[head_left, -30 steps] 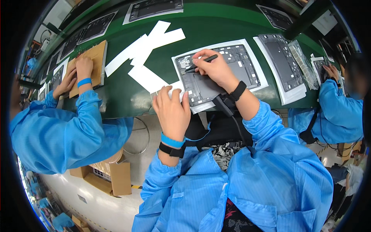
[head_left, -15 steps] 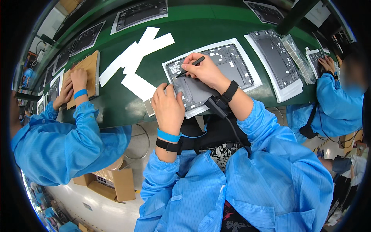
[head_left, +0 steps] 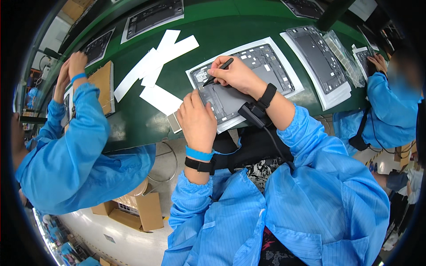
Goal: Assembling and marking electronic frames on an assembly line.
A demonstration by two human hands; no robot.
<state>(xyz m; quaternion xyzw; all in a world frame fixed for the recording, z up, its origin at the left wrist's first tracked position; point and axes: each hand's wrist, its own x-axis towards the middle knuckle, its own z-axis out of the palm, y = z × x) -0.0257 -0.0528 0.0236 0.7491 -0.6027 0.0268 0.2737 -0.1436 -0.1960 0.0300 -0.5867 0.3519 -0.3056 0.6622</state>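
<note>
Head view. Clamping a slim black tool (head_left: 227, 63) pen-fashion in the right-hand grip (head_left: 237, 75), probably for fine control, and slanting the tip down just beside the white marks near the far left corner of the dark panel (head_left: 271, 78). Being unable to confirm tip contact at this size.

Laying the left-hand grip (head_left: 197, 117) palm down at the panel's left edge, spreading thumb apart from loosely bent fingers, clamping nothing visible; likely steadying the panel. Being unable to tell fingertip pressure.

Locating the panel: lying inner side up on a white sheet (head_left: 296, 87), on the green table (head_left: 133, 113) directly in front of the body; presumably guarding against scratches and giving both hands easy reach. Lying well apart to the right: a second panel (head_left: 319, 66) on white sheets, with a clear bag (head_left: 344, 57) beside. Overlapping loosely to the left: white strips (head_left: 151, 66), probably within reach for use.

Checking writing: noting small white patches across the panel, possibly labels. Reading no words, finding no legible brand.
</note>
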